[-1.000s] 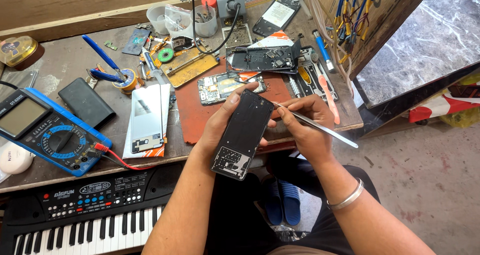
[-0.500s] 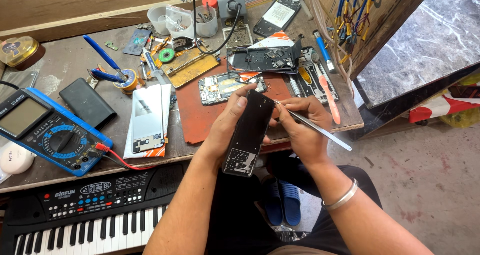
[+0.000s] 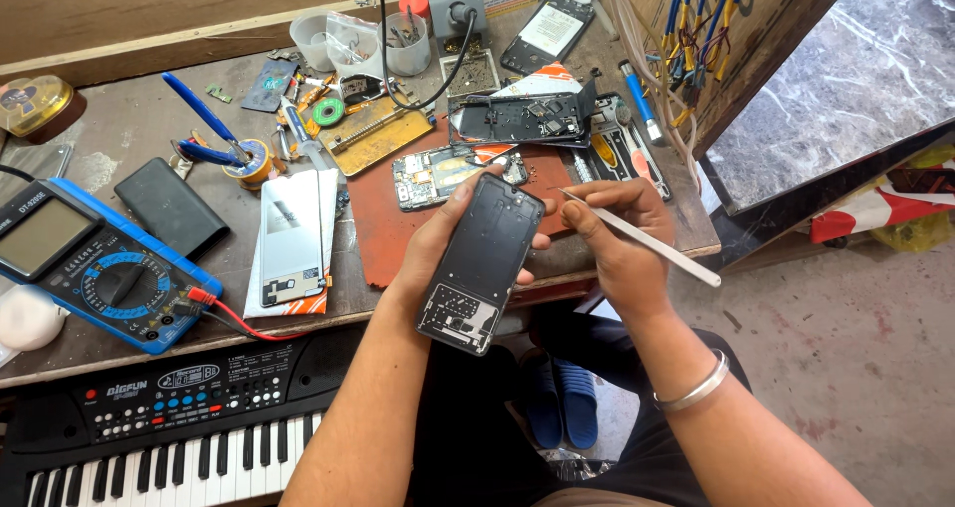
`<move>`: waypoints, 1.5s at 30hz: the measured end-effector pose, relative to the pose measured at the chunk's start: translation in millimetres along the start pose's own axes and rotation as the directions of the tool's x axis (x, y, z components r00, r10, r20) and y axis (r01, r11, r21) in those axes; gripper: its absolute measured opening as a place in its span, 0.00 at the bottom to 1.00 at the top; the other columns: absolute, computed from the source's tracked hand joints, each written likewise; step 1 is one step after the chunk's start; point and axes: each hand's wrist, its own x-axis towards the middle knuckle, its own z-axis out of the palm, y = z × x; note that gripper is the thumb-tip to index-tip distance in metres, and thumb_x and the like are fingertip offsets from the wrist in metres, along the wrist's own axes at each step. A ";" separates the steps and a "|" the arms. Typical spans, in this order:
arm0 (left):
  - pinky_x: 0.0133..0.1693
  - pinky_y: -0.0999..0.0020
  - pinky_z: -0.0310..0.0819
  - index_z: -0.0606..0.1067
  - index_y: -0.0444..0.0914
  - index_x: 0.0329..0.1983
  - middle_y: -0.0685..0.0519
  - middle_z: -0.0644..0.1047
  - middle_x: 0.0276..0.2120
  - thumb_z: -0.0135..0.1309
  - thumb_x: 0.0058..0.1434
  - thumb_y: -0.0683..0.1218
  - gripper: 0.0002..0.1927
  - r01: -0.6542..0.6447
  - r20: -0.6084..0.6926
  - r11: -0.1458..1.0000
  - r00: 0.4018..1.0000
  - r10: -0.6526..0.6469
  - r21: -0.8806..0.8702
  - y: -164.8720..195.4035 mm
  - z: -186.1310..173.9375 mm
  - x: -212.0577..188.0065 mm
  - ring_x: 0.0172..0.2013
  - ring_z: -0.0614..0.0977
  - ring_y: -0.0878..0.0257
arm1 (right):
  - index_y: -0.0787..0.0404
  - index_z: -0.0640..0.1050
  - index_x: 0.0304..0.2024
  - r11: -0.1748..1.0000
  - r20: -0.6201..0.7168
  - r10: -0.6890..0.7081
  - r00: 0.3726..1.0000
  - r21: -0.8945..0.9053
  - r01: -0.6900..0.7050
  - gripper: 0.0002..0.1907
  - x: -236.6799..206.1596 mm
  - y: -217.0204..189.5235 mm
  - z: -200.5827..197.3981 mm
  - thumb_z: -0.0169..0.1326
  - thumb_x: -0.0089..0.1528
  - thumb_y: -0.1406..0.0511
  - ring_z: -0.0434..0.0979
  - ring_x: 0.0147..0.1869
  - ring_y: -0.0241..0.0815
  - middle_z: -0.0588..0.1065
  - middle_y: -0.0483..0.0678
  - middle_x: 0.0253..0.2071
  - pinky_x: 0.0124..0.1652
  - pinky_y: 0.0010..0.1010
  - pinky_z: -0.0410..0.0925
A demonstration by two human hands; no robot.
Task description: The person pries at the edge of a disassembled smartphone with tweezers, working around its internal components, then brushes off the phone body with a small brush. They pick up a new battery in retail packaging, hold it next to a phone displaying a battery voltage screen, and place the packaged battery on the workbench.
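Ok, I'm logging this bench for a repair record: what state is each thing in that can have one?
Phone frame: stripped, held up by the left hand.
Metal tool: gripped in the right hand, tip toward the frame.
Multimeter: lying flat, red lead plugged in, display blank.
Circuit board: bare, lying on the red mat.
Second phone frame: opened, lying at the back.
Blue pliers: handles spread.

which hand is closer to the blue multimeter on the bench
Left. The left hand holds the phone frame nearer the bench middle, closer to the multimeter at far left. The right hand, gripping the metal pry tool, is farther right.
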 end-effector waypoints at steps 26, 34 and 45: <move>0.36 0.56 0.85 0.54 0.41 0.79 0.35 0.71 0.60 0.47 0.72 0.61 0.38 -0.013 0.102 0.999 0.995 0.008 0.050 1.0 1.7 -3.6 0.47 0.83 0.45 | 0.60 0.68 0.48 0.974 0.240 -0.095 0.966 -0.178 0.139 0.12 11.1 -9.8 3.5 0.58 0.70 0.64 0.76 0.54 0.40 0.77 0.56 0.52 0.55 0.31 0.71; 0.38 0.54 0.85 0.57 0.36 0.80 0.35 0.70 0.63 0.48 0.74 0.63 0.40 0.023 0.206 1.000 0.978 -0.025 0.013 2.4 0.8 -2.5 0.48 0.82 0.43 | 0.57 0.65 0.40 0.973 0.432 0.198 0.880 0.022 -0.229 0.13 46.7 -41.9 34.1 0.58 0.66 0.73 0.78 0.49 0.37 0.81 0.58 0.52 0.46 0.27 0.74; 0.47 0.54 0.82 0.61 0.32 0.67 0.41 0.72 0.57 0.59 0.66 0.48 0.31 -0.207 0.093 0.962 0.977 0.193 0.179 -12.2 -21.7 3.0 0.57 0.79 0.46 | 0.56 0.65 0.46 0.825 -0.039 0.379 0.924 0.467 -0.318 0.15 36.8 -26.4 21.9 0.54 0.63 0.75 0.78 0.52 0.44 0.76 0.53 0.51 0.51 0.38 0.75</move>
